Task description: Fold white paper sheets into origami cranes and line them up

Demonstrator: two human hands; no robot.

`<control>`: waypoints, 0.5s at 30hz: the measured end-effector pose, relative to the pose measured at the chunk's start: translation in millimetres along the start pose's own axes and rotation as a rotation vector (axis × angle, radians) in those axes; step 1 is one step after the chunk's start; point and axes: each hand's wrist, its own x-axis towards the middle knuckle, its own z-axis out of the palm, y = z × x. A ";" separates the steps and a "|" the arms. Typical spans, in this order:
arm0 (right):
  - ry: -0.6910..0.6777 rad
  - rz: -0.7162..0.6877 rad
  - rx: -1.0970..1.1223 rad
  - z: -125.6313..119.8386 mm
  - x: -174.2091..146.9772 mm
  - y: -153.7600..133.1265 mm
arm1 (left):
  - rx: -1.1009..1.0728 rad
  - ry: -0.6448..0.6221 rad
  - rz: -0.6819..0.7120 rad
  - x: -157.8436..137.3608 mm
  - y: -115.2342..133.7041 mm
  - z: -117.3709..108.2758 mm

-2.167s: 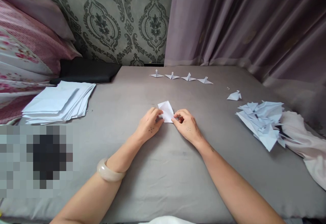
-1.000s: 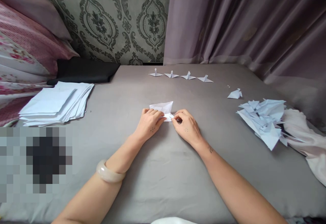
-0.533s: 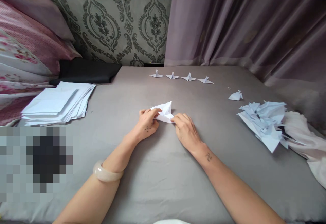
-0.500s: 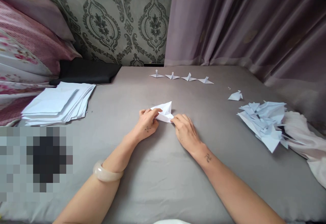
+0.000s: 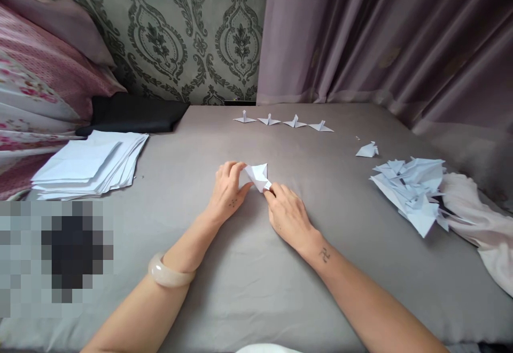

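A small folded white paper (image 5: pixel 257 175), partly shaped with pointed flaps, is between my two hands just above the grey sheet. My left hand (image 5: pixel 229 190) grips its left side, thumb below and fingers above. With thumb and fingertips pressed together, my right hand (image 5: pixel 289 209) pinches the lower right tip. The fingers partly cover the paper's ends. Beyond my hands stands a row of several finished paper cranes (image 5: pixel 269 120).
On the left lies a stack of white paper sheets (image 5: pixel 86 163), with a black folded item (image 5: pixel 138 113) behind it. To the right are a single folded paper bird (image 5: pixel 367 150), a heap of folded papers (image 5: pixel 412 187) and a pale cloth (image 5: pixel 467 203).
My left hand has shifted from lying over the paper to gripping its left edge, and the paper has turned slightly. My right hand keeps its pinch. The view has shifted a little.
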 end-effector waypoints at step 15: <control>-0.224 0.008 0.438 -23.2 -4.2 33.2 | -0.148 -0.262 0.226 -3.5 8.8 4.3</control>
